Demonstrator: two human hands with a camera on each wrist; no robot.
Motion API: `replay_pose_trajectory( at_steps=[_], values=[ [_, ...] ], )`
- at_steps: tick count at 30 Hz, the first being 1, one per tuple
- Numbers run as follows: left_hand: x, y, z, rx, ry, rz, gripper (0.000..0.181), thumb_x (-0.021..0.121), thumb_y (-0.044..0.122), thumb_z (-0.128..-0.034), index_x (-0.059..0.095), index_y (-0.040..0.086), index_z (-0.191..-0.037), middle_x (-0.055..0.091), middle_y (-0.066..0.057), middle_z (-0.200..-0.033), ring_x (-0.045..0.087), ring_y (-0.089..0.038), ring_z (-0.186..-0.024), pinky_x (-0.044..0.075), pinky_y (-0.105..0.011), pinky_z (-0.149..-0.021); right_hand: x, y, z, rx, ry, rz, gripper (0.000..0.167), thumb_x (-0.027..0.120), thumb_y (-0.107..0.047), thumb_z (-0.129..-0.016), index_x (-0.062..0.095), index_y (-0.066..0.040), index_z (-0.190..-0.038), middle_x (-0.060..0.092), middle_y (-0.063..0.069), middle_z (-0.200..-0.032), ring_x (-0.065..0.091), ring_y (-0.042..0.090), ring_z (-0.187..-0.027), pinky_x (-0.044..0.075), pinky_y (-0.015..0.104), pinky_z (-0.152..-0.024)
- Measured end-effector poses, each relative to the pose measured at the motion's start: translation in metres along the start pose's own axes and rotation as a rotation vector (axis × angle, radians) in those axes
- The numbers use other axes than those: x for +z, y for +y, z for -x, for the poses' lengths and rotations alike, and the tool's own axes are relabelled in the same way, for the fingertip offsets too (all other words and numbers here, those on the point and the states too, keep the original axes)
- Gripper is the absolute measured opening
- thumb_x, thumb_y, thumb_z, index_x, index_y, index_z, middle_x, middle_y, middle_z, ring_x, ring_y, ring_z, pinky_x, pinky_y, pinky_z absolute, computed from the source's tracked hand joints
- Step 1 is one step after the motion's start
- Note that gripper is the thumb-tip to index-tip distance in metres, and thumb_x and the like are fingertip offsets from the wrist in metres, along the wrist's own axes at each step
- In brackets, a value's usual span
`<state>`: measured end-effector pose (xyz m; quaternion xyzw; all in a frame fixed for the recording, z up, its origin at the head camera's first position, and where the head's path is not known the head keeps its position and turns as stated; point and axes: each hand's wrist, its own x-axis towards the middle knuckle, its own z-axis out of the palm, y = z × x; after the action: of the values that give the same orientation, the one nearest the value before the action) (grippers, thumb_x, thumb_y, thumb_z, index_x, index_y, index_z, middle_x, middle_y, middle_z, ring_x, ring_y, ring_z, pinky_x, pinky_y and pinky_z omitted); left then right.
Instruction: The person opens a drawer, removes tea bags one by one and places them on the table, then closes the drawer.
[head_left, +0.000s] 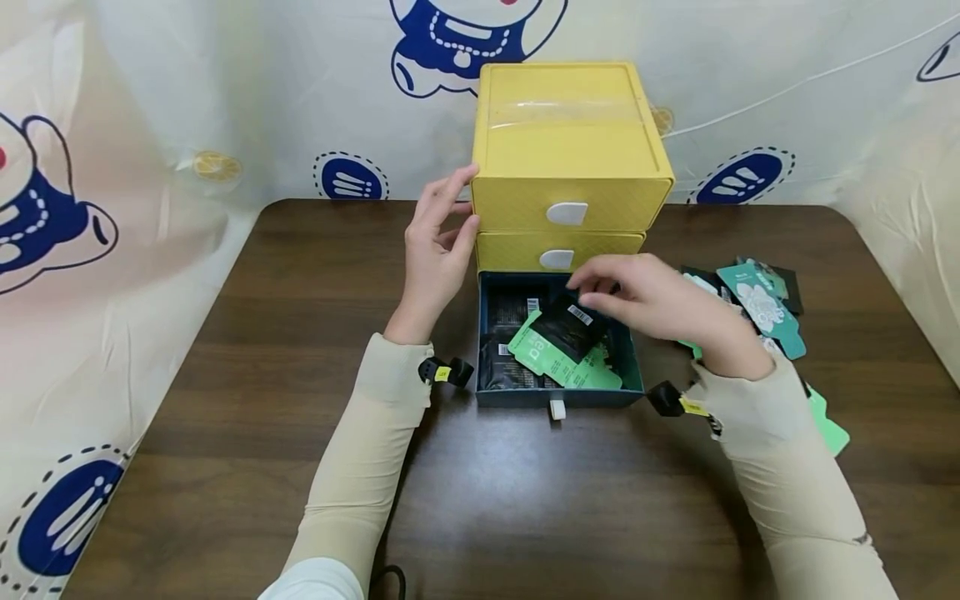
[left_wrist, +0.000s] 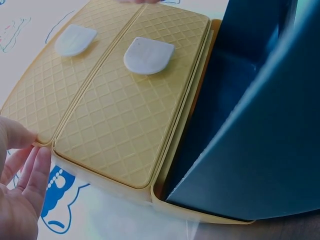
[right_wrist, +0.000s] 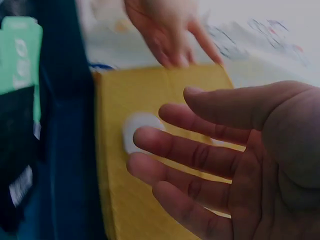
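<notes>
A yellow drawer box [head_left: 573, 133] stands at the back of the table, its bottom drawer [head_left: 517, 398] pulled out toward me. Inside this dark blue drawer lie black packets [head_left: 510, 367] with small barcode labels and a bright green packet [head_left: 555, 358]; one black packet [head_left: 566, 325] rests across the green one. My left hand [head_left: 438, 254] touches the left side of the box with its fingertips, as the left wrist view also shows at the seam between two drawer fronts. Over the drawer's right rim hovers my right hand [head_left: 645, 296]; its fingers are loosely bent with nothing between them in the right wrist view.
Right of the box, a loose pile of green, teal and black packets [head_left: 761, 304] lies on the brown table [head_left: 360, 275], partly behind my right forearm. Another green packet [head_left: 827, 423] sticks out beside that sleeve. A printed curtain [head_left: 285, 100] hangs behind the table.
</notes>
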<state>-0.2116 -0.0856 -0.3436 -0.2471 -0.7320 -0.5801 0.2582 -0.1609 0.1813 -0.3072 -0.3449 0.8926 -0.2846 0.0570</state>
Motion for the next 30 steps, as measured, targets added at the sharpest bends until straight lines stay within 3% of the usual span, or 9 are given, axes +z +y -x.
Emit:
replay_pose_trajectory(
  at_steps=[7,11,16,25,30],
  values=[
    [0.0,-0.001,0.002,0.006,0.005,-0.005,0.044,0.059,-0.001,-0.0963,0.055,0.006,-0.14,0.054,-0.015,-0.133,0.064,-0.024,-0.104,0.063,-0.038,-0.081,0.029,-0.003,-0.034,-0.082,-0.225,0.001,0.023,0.061,-0.009,-0.098,0.068,-0.001,-0.118,0.07,0.013,-0.116,0.066,0.025,-0.106,0.055,0.047,-0.093],
    [0.001,-0.001,0.002,0.009,0.002,-0.005,0.044,0.059,0.0,-0.0966,0.055,0.006,-0.14,0.054,-0.016,-0.132,0.064,-0.024,-0.104,0.063,-0.038,-0.081,0.04,-0.004,-0.046,-0.092,-0.373,0.022,0.03,0.06,-0.009,-0.098,0.064,0.002,-0.126,0.066,0.015,-0.127,0.06,0.029,-0.122,0.05,0.047,-0.104],
    [0.0,-0.002,0.0,0.016,0.008,-0.005,0.044,0.059,-0.001,-0.0965,0.055,0.006,-0.139,0.055,-0.016,-0.132,0.064,-0.024,-0.103,0.063,-0.039,-0.082,0.038,-0.014,-0.057,-0.06,-0.539,0.048,0.037,0.056,-0.011,-0.1,0.058,0.003,-0.135,0.06,0.017,-0.137,0.055,0.031,-0.129,0.047,0.048,-0.108],
    [0.001,-0.001,-0.001,0.007,0.005,0.007,0.043,0.059,-0.001,-0.0965,0.056,0.007,-0.139,0.055,-0.015,-0.131,0.063,-0.024,-0.103,0.063,-0.041,-0.082,0.036,-0.019,-0.077,0.02,-0.682,0.073,0.038,0.052,-0.01,-0.102,0.056,0.0,-0.138,0.058,0.015,-0.141,0.051,0.03,-0.135,0.043,0.046,-0.112],
    [0.001,0.0,0.0,-0.001,0.006,0.01,0.044,0.059,-0.002,-0.096,0.056,0.007,-0.139,0.055,-0.014,-0.131,0.063,-0.024,-0.103,0.062,-0.041,-0.082,0.043,-0.018,-0.082,0.056,-0.678,0.091,0.035,0.057,-0.006,-0.099,0.06,-0.001,-0.133,0.059,0.015,-0.138,0.05,0.03,-0.134,0.045,0.045,-0.111]
  ],
)
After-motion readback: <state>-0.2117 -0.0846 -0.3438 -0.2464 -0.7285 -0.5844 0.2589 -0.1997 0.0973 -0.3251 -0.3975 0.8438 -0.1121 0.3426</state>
